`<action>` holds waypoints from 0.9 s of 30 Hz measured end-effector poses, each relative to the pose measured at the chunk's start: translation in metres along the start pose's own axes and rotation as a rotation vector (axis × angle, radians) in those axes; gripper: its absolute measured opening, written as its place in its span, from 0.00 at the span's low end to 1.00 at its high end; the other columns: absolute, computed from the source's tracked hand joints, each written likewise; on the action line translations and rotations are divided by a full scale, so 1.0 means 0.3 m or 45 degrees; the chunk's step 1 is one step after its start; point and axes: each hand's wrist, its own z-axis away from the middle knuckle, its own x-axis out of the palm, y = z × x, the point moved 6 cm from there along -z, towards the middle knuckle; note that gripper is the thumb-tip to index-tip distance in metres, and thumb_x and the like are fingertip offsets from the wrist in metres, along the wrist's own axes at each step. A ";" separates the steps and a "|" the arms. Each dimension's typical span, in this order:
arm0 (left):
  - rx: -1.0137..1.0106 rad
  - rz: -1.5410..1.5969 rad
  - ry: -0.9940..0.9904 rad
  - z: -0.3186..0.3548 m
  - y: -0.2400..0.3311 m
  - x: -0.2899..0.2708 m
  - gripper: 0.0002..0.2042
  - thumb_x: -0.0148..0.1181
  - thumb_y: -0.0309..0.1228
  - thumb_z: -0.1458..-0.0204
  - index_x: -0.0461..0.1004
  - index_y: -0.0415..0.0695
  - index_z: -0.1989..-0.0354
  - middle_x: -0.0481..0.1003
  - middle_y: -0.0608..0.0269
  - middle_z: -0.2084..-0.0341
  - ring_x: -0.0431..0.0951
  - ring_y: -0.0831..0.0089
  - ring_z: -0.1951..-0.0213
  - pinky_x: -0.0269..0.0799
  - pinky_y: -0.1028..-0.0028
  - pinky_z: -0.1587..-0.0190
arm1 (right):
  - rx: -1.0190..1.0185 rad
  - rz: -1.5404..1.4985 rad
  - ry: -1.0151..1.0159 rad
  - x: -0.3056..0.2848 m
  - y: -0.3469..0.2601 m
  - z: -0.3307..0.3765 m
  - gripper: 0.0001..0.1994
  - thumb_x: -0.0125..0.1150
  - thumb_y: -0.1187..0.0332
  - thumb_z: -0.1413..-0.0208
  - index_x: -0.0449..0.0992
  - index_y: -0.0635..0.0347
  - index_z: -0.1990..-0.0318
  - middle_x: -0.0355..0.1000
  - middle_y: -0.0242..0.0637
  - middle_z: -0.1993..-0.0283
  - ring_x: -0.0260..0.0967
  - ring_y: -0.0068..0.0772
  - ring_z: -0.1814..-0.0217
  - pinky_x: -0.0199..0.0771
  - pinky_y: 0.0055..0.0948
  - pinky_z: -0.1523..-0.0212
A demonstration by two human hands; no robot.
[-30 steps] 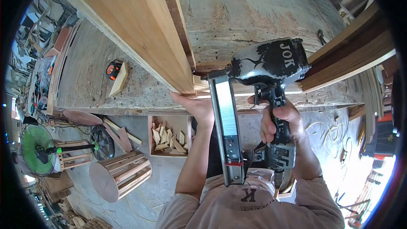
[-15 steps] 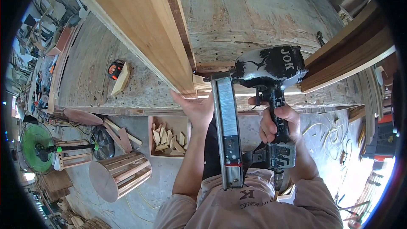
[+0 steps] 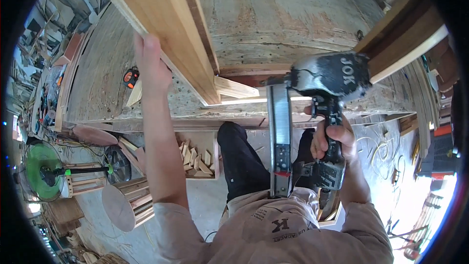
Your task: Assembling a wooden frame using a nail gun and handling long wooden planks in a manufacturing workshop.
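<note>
My right hand [image 3: 337, 139] is wrapped around the grip of a black and silver pneumatic nail gun [image 3: 332, 76]. Its long magazine [image 3: 280, 137] points down toward my body. At the left, my left hand [image 3: 154, 61] grips the outer edge of a tall wooden board [image 3: 166, 24], which rises from a wooden frame on the bench. In the corner at the foot of that board sits a small angled wood block [image 3: 237, 88], apart from the gun's nose. A second upright board [image 3: 410, 34] stands at the frame's right end, partly behind the gun.
The worn plywood workbench [image 3: 273, 14] carries an orange and black tape measure [image 3: 131, 77] and another angled block [image 3: 135, 94]. Below stands a wooden box [image 3: 216, 156] holding several cut blocks. A green fan [image 3: 43, 171] and a slatted wooden drum [image 3: 119, 208] are at left.
My left hand has moved from the frame corner up and left onto the board's edge. The nail gun has shifted right, away from the corner, uncovering the angled block.
</note>
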 end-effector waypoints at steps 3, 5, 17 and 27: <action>-0.376 0.308 -0.074 -0.007 -0.044 0.055 0.39 0.53 0.59 0.47 0.54 0.41 0.36 0.65 0.59 0.43 0.66 0.67 0.42 0.62 0.65 0.41 | -0.157 0.140 -0.007 -0.049 -0.040 0.101 0.33 0.57 0.73 0.55 0.54 0.78 0.40 0.67 0.40 0.82 0.70 0.36 0.83 0.76 0.36 0.74; -0.319 0.339 -0.212 0.005 -0.057 0.115 0.36 0.53 0.56 0.46 0.56 0.41 0.37 0.67 0.60 0.46 0.68 0.70 0.45 0.67 0.66 0.46 | -0.144 0.294 0.081 -0.094 -0.059 0.154 0.33 0.58 0.74 0.56 0.55 0.77 0.41 0.67 0.39 0.82 0.70 0.35 0.83 0.77 0.37 0.74; -0.063 0.506 -0.150 -0.030 0.020 0.580 0.36 0.62 0.40 0.47 0.54 0.38 0.34 0.67 0.58 0.46 0.67 0.73 0.46 0.61 0.74 0.44 | -0.007 0.851 0.303 -0.146 0.008 0.207 0.25 0.52 0.80 0.57 0.61 0.75 0.47 0.69 0.40 0.82 0.70 0.30 0.83 0.75 0.28 0.76; -0.142 0.497 -0.013 -0.062 -0.033 0.575 0.37 0.62 0.41 0.47 0.53 0.35 0.35 0.67 0.57 0.47 0.68 0.72 0.46 0.62 0.74 0.44 | -0.064 0.869 0.271 -0.126 0.008 0.166 0.20 0.52 0.81 0.55 0.65 0.74 0.51 0.70 0.38 0.79 0.71 0.27 0.82 0.72 0.23 0.79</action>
